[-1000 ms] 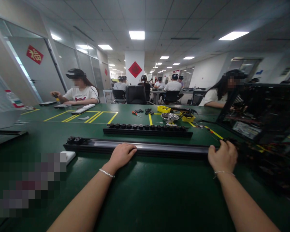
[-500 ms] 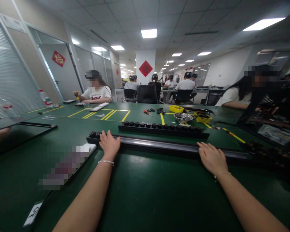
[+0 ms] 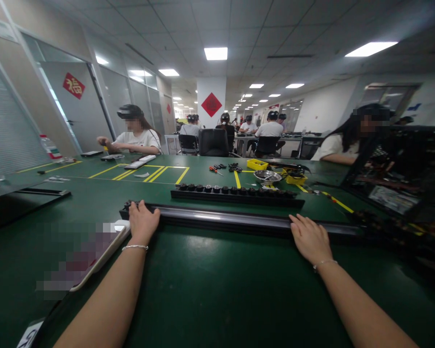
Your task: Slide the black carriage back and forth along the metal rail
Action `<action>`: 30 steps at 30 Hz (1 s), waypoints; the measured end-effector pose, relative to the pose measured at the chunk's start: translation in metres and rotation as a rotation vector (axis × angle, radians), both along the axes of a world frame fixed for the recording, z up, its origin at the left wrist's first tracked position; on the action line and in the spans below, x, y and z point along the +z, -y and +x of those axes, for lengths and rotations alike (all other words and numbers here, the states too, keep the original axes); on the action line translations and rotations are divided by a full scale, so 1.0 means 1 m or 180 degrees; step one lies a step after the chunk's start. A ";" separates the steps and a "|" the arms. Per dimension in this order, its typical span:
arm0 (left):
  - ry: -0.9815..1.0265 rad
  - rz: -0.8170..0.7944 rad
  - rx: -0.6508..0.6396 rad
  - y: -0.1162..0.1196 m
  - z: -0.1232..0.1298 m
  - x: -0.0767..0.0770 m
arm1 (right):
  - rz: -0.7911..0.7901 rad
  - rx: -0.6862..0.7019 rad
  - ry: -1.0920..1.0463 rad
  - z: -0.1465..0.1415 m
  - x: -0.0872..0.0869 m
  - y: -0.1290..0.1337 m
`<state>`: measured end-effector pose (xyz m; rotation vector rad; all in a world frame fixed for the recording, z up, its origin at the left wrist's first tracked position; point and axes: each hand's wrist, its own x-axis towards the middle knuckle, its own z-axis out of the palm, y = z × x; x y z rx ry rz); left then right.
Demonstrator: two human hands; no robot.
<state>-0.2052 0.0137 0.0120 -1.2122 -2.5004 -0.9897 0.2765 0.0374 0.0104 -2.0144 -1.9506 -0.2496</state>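
Observation:
A long black bar (image 3: 221, 217) with a glossy upper face lies crosswise on the green table. On its left end rests my left hand (image 3: 144, 223), fingers over the bar and thumb apart, next to small dark parts at that end. My right hand (image 3: 311, 239) lies over the bar's right portion, its fingers stretched out. Neither hand lifts the bar. Just behind it stands a shorter black rail (image 3: 239, 195) with a row of round black pieces on top.
To the left is a white-edged device (image 3: 108, 253), its face blurred out. A metal bowl (image 3: 268, 177), yellow bins (image 3: 256, 164) and an orange-handled screwdriver (image 3: 215, 170) are farther back. Dark equipment (image 3: 395, 183) stands at the right. Co-workers sit across the table.
The view has turned slightly right, so the scene shifts left. My left hand has moved a little toward the bar's left end. My right hand stays on the bar.

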 end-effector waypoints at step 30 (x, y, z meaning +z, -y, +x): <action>-0.0376 0.0174 0.0104 0.002 0.014 0.000 | 0.0078 0.0090 -0.0011 0.002 0.001 -0.008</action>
